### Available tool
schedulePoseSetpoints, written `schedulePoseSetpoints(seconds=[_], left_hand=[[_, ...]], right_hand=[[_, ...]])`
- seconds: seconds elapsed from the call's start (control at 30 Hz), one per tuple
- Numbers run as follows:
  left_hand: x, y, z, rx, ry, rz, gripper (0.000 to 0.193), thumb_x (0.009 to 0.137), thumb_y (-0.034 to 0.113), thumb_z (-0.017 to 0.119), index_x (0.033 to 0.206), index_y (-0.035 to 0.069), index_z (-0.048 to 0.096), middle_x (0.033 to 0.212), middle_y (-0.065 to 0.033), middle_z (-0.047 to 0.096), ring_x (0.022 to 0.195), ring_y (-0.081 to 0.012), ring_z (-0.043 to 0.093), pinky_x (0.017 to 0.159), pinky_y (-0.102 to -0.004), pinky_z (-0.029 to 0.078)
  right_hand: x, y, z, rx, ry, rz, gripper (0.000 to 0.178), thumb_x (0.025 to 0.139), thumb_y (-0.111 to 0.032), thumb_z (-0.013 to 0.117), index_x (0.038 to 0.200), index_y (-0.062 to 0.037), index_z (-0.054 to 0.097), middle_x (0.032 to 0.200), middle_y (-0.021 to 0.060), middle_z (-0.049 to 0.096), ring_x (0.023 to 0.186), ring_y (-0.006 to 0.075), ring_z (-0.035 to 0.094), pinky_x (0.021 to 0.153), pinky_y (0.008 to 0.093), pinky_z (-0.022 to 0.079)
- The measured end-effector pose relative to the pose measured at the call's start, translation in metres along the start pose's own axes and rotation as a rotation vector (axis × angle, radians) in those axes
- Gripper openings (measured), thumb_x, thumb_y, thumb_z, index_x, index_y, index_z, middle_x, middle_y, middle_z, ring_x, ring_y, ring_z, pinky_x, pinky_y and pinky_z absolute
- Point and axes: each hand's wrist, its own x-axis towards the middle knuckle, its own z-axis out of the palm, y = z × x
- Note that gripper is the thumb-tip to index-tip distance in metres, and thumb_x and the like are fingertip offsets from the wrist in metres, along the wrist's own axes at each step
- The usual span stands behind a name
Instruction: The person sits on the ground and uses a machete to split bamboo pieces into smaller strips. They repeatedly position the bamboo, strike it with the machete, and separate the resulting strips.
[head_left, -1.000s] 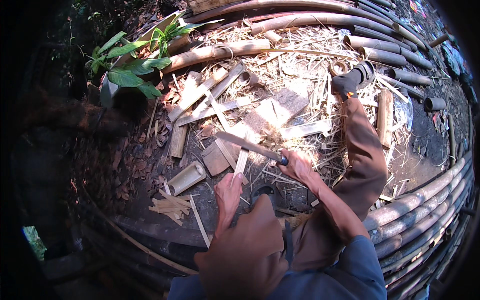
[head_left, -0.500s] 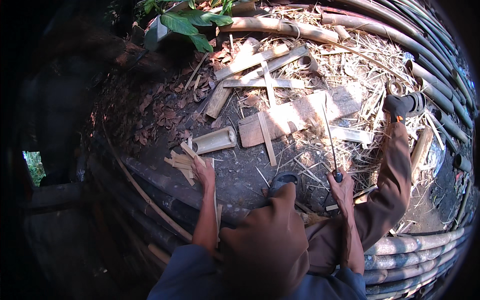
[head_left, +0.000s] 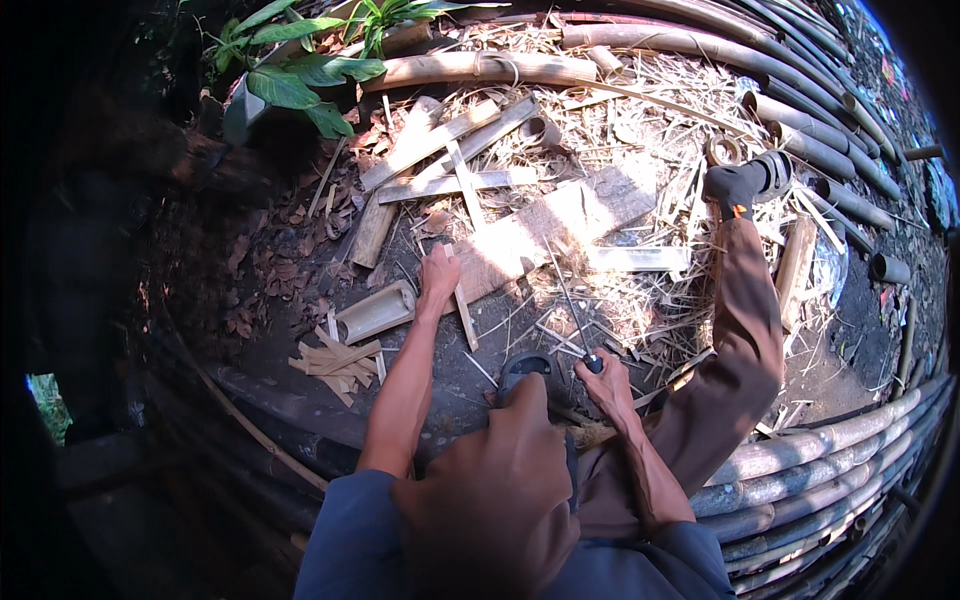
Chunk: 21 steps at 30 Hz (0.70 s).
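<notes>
My left hand [head_left: 438, 275] is closed at the upper end of a flat bamboo strip [head_left: 466, 318], which leans over the near left end of a wooden board [head_left: 515, 240]. Its fingertips are partly hidden. In my right hand [head_left: 608, 385] is the dark handle of a long, thin-bladed knife [head_left: 571, 300], its blade pointing up toward the board. A small pile of bamboo strips [head_left: 335, 365] lies left of my left forearm, beside a half-split bamboo piece [head_left: 375, 312].
Crossed bamboo slats [head_left: 460, 180] lie beyond the board among shavings [head_left: 640, 110]. My outstretched leg [head_left: 745, 330] borders the right side. Stacked bamboo poles [head_left: 800, 450] run along the near right, and more poles [head_left: 810, 150] along the far right. A leafy plant [head_left: 290, 80] stands far left.
My left hand has left the strip pile and moved up and right to the strip by the board. The knife stays in my right hand. The view has shifted right.
</notes>
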Motion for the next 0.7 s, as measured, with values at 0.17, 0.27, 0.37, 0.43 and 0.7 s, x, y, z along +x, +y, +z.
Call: schedulePoseSetpoints(seconds=[0.17,0.27,0.37,0.43,0.7], left_hand=[[-0.068,0.098,-0.060,-0.908,0.208,0.088,0.033,0.095,0.012,0.049,0.122,-0.007,0.049,0.103,-0.0195,0.068,0.085,-0.0255,0.069,0.077,-0.0363,0.060],[-0.080,0.116,-0.054,-0.990,0.292,0.133,0.027,0.097,0.008,0.045,0.119,-0.007,0.051,0.108,-0.0178,0.066,0.091,-0.0210,0.067,0.079,-0.0348,0.060],[-0.090,0.115,-0.016,-0.939,0.317,0.122,0.028,0.098,0.009,0.046,0.119,-0.009,0.050,0.115,-0.0192,0.063,0.098,-0.0241,0.066,0.080,-0.0359,0.060],[-0.103,0.124,-0.011,-0.958,0.368,0.138,0.029,0.098,0.008,0.046,0.122,-0.007,0.051,0.116,-0.0203,0.062,0.101,-0.0265,0.065,0.084,-0.0379,0.059],[-0.122,0.141,0.004,-0.988,0.415,0.117,0.034,0.100,0.009,0.043,0.129,-0.007,0.045,0.120,-0.0225,0.059,0.111,-0.0288,0.061,0.088,-0.0412,0.057]], right_hand=[[0.016,0.011,-0.002,-0.100,0.058,-0.098,0.037,0.087,-0.036,0.063,0.093,0.0004,0.061,0.064,0.0162,0.059,0.060,0.0260,0.058,0.059,0.0387,0.046],[0.019,-0.013,0.011,-0.110,0.083,-0.115,0.049,0.094,-0.048,0.052,0.110,-0.0009,0.055,0.070,0.0280,0.063,0.073,0.0468,0.065,0.065,0.0500,0.050],[0.022,-0.031,0.025,-0.118,-0.036,-0.161,0.050,0.097,-0.047,0.047,0.109,0.0009,0.053,0.071,0.0304,0.062,0.074,0.0496,0.064,0.066,0.0540,0.048],[0.015,-0.045,0.035,-0.107,-0.095,-0.219,0.048,0.098,-0.046,0.046,0.109,0.0007,0.053,0.072,0.0304,0.062,0.075,0.0492,0.063,0.068,0.0550,0.047],[0.061,0.025,0.057,-0.049,0.031,-0.202,0.047,0.098,-0.043,0.046,0.101,0.0020,0.058,0.072,0.0312,0.061,0.075,0.0493,0.062,0.068,0.0538,0.047]])
